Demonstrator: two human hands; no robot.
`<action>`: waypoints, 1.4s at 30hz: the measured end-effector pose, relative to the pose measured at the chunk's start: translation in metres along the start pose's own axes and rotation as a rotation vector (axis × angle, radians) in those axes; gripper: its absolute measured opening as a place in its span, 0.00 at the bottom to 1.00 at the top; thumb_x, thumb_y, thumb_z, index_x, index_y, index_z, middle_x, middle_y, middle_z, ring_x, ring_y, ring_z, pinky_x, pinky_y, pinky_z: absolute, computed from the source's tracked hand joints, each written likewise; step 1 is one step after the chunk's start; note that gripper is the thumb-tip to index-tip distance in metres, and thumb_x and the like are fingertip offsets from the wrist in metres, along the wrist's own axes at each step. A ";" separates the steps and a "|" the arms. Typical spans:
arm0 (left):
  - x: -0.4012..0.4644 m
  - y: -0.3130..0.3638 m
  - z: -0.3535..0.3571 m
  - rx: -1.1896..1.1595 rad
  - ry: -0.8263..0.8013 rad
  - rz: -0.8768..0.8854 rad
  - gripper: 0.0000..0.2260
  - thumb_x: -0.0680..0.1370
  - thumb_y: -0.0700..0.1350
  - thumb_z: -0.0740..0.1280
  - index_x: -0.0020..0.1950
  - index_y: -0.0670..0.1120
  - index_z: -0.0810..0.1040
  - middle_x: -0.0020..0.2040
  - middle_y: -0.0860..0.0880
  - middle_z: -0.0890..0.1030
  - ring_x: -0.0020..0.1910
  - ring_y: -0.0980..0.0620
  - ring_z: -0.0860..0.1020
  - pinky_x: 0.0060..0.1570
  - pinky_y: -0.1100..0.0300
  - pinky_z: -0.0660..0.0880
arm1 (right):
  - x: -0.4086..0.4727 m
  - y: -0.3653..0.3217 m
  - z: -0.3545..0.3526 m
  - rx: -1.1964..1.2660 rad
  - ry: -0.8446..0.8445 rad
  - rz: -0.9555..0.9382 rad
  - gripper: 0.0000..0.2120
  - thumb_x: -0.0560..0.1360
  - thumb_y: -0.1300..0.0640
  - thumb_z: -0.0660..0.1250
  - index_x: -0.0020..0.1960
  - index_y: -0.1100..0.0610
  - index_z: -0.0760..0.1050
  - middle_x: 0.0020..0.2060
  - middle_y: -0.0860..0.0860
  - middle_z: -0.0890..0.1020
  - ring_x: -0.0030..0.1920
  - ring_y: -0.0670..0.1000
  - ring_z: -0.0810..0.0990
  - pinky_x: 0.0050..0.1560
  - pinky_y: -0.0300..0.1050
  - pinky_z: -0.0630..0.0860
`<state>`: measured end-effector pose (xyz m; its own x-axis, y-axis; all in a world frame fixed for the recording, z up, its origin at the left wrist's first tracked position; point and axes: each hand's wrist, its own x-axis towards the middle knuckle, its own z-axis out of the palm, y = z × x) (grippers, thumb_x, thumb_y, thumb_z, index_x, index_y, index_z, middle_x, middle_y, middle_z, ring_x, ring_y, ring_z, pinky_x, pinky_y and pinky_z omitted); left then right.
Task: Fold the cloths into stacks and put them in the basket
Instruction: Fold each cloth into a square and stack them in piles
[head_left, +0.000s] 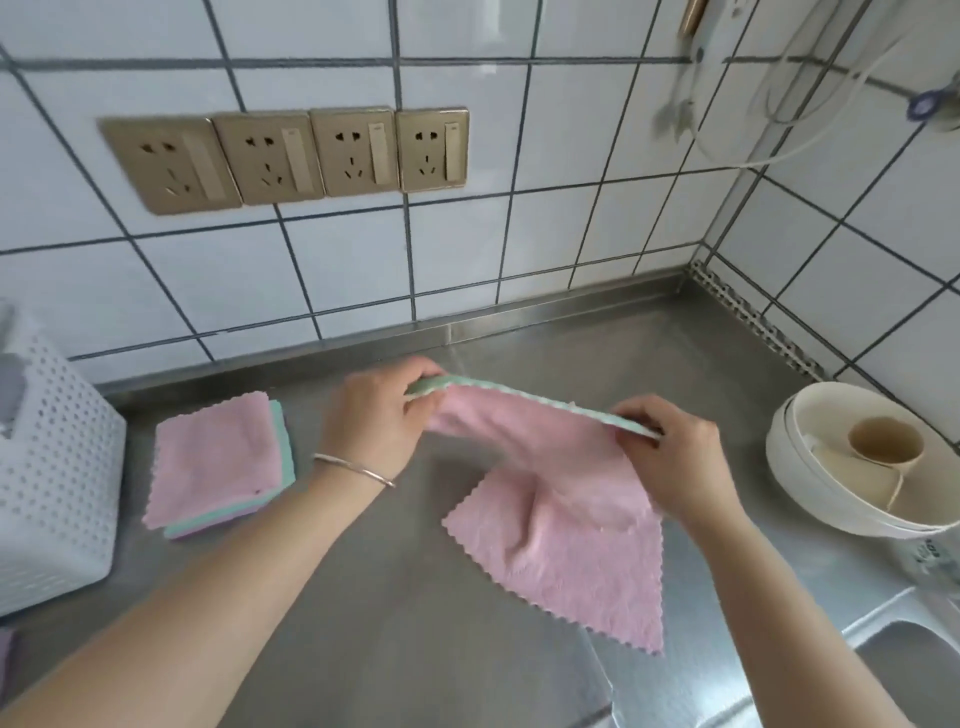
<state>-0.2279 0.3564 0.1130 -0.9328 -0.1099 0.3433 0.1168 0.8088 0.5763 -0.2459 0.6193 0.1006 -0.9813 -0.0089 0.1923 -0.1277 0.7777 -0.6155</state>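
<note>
A pink cloth (566, 525) with zigzag edges hangs above the steel counter, its lower corner resting on the metal. Along its top edge lies a green cloth (524, 396), held together with it. My left hand (376, 415) pinches the left end of both cloths, and my right hand (670, 452) pinches the right end. A folded stack of cloths (218, 462), pink on top with green and purple layers below, lies on the counter to the left. The white perforated basket (57, 467) stands at the far left, beside the stack.
A white bowl (810, 499) holding a beige cup sits at the right. The sink (914, 670) opens at the bottom right. A tiled wall with gold sockets (291, 156) rises behind the steel counter (395, 597). White tubing hangs at the top right.
</note>
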 end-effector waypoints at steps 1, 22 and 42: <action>0.002 -0.006 -0.018 -0.035 0.031 -0.035 0.14 0.69 0.53 0.61 0.45 0.49 0.82 0.40 0.49 0.84 0.40 0.48 0.80 0.42 0.56 0.74 | 0.007 -0.010 -0.005 0.046 -0.021 -0.016 0.06 0.70 0.65 0.68 0.43 0.55 0.81 0.32 0.44 0.80 0.34 0.38 0.76 0.34 0.26 0.68; -0.182 -0.162 -0.230 -0.277 -0.309 -0.430 0.09 0.67 0.60 0.63 0.42 0.76 0.75 0.45 0.75 0.78 0.47 0.75 0.75 0.48 0.80 0.67 | -0.066 -0.157 0.102 0.495 -0.785 -0.077 0.09 0.76 0.61 0.65 0.38 0.54 0.78 0.29 0.38 0.79 0.34 0.38 0.75 0.40 0.31 0.68; -0.275 -0.229 -0.115 -0.055 -0.731 -0.793 0.07 0.78 0.41 0.58 0.47 0.48 0.75 0.45 0.49 0.78 0.39 0.49 0.76 0.38 0.63 0.70 | -0.148 -0.066 0.194 -0.012 -0.991 0.273 0.07 0.75 0.62 0.63 0.47 0.62 0.79 0.36 0.53 0.77 0.36 0.49 0.72 0.38 0.41 0.67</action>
<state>0.0412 0.1351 -0.0275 -0.7253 -0.2047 -0.6573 -0.6117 0.6297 0.4789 -0.1202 0.4478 -0.0356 -0.6553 -0.3414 -0.6738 0.1138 0.8372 -0.5349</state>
